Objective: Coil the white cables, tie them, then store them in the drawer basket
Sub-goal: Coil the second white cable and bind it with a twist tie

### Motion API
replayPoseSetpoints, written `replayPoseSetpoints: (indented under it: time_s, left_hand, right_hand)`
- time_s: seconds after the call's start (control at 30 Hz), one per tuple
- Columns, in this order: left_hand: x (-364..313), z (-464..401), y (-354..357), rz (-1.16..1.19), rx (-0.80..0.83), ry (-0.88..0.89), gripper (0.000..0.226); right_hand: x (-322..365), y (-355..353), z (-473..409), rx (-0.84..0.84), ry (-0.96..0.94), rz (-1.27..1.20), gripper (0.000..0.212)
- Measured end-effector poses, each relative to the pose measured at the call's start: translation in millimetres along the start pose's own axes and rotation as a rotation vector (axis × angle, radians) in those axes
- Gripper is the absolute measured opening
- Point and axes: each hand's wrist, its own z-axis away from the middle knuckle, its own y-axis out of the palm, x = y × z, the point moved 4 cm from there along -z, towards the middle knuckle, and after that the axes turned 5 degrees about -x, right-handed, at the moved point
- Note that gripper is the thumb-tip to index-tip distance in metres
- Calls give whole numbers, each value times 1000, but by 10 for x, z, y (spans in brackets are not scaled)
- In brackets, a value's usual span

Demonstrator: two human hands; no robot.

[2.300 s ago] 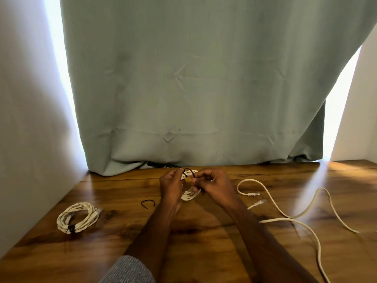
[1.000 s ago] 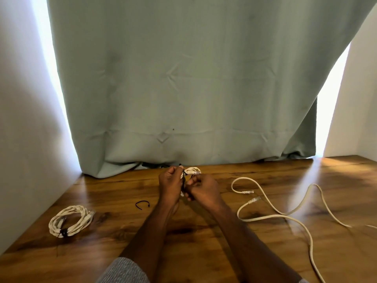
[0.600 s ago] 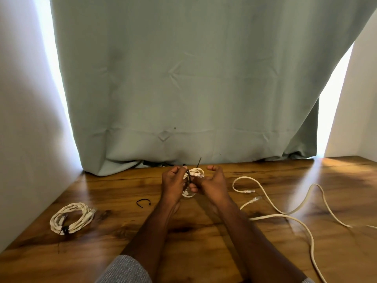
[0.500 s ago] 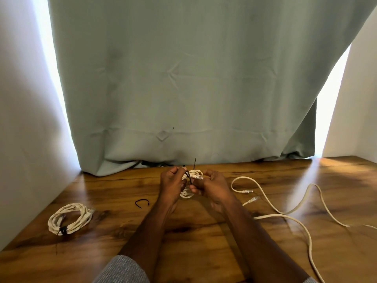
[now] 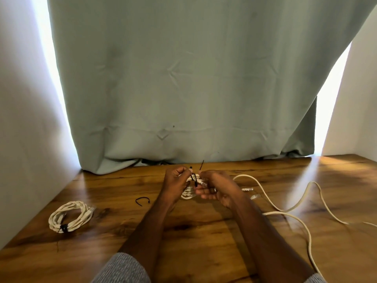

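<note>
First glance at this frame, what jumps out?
Both hands, left hand and right hand, meet mid-table gripping a small white coil with a black tie around it. A tied coil lies far left; a loose white cable sprawls right, under a big green curtain.

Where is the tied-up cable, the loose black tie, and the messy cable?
tied-up cable (image 5: 70, 216), head view, on its white loops.
loose black tie (image 5: 142, 199), head view, on its curve.
messy cable (image 5: 293, 216), head view, on a bend.

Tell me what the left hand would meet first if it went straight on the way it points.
Likely the green curtain behind the table's far edge; the left hand points away from the person, though depth is unclear.
</note>
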Motion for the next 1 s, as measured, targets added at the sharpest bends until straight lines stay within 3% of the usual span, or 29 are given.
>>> replayPoseSetpoints:
  time_s: [0.3, 0.5, 0.7, 0.77, 1.0]
  left_hand:
    - [54, 62, 161, -152, 145, 63, 30]
    - [35, 80, 220, -157, 206, 111, 25]
    - [25, 126, 329, -175, 234, 108, 25]
    - [21, 149, 362, -196, 249, 119, 35]
    - [-4, 236, 458, -164, 296, 123, 24]
  right_hand:
    - [142, -179, 28, -90, -159, 550, 33]
    - [157, -249, -150, -142, -368, 699, 27]
    - [-51, -241, -268, -16, -130, 330, 18]
    - [-92, -262, -292, -7, -75, 233, 18]
    - [-130, -305, -353, -7, -1, 123, 23]
